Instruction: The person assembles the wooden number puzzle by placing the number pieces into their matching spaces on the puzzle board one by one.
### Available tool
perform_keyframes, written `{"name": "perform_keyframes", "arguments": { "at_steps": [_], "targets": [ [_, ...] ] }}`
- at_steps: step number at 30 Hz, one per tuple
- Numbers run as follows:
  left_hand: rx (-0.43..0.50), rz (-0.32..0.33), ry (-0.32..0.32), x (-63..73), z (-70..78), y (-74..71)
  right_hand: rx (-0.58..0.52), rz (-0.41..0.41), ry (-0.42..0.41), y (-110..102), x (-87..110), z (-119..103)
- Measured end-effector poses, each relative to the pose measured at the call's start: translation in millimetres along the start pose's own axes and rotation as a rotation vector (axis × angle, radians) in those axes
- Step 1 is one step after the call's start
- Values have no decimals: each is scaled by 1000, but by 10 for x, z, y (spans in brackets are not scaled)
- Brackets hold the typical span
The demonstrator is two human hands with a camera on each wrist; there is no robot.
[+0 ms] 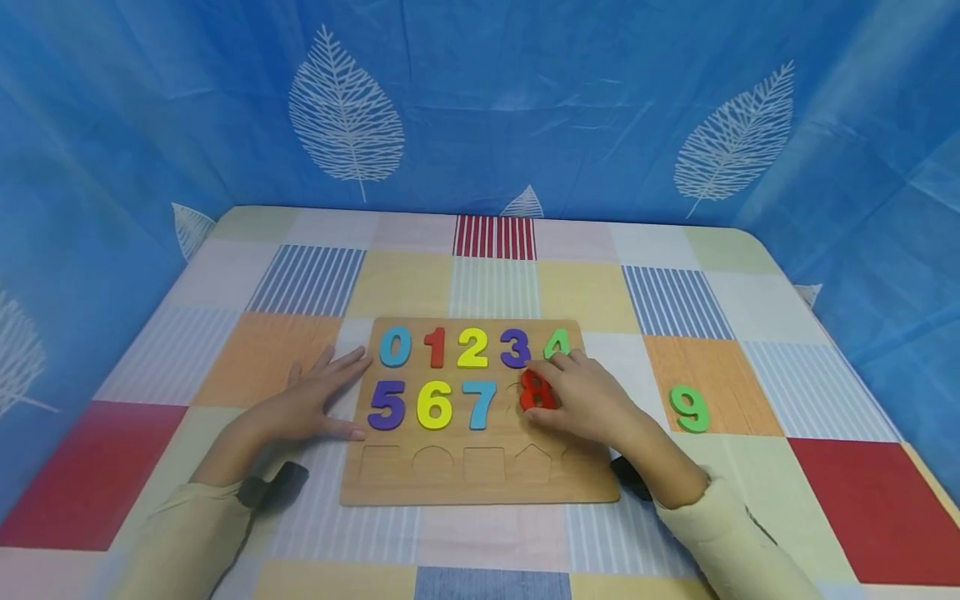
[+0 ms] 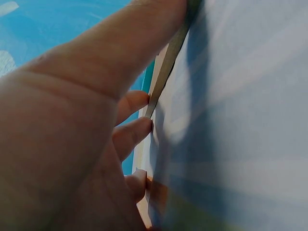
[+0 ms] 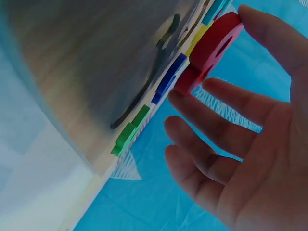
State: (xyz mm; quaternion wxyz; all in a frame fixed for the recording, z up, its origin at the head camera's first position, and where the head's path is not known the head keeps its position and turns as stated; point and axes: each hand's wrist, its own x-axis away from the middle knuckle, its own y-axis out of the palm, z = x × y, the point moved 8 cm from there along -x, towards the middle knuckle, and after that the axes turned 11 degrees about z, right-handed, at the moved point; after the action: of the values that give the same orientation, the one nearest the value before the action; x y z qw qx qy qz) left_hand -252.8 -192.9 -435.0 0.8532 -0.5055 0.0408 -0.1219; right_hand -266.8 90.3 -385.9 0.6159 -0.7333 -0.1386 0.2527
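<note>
A wooden number board (image 1: 480, 493) lies on the table, with the colourful digits 0 to 7 standing in its two upper rows. My right hand (image 1: 588, 402) is over the board's right side and pinches a red number 8 (image 1: 534, 390) between thumb and fingers. In the right wrist view the red 8 is tilted and raised off the wood. A curved dark groove (image 3: 156, 65) shows in the board there. Fingers spread, my left hand (image 1: 303, 404) rests at the board's left edge, its fingertips and thumb touching it. The green 4 (image 1: 557, 342) is partly behind the right hand.
A green number 9 (image 1: 689, 408) lies on the tablecloth to the right of the board. Along the board's bottom row are shape recesses (image 1: 483, 465). The patchwork tablecloth (image 1: 495, 292) covers the table, and a blue leaf-patterned curtain (image 1: 487, 100) hangs behind it and at both sides.
</note>
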Motion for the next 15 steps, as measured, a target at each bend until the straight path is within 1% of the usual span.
{"name": "perform_keyframes", "arguments": {
  "at_steps": [3, 6, 11, 15],
  "targets": [
    [1, 1, 3, 1, -11, -9, 26, -9, -19, 20, -16, -63],
    [0, 3, 11, -1, -24, -10, 41, -36, -31, 47, -47, -136],
    [-4, 6, 26, -10, -27, 8, 55, -104, -24, 99, -64, -205],
    [-7, 1, 13, -21, -33, 13, 74, -116, -21, 116, -51, -219]
  ]
}}
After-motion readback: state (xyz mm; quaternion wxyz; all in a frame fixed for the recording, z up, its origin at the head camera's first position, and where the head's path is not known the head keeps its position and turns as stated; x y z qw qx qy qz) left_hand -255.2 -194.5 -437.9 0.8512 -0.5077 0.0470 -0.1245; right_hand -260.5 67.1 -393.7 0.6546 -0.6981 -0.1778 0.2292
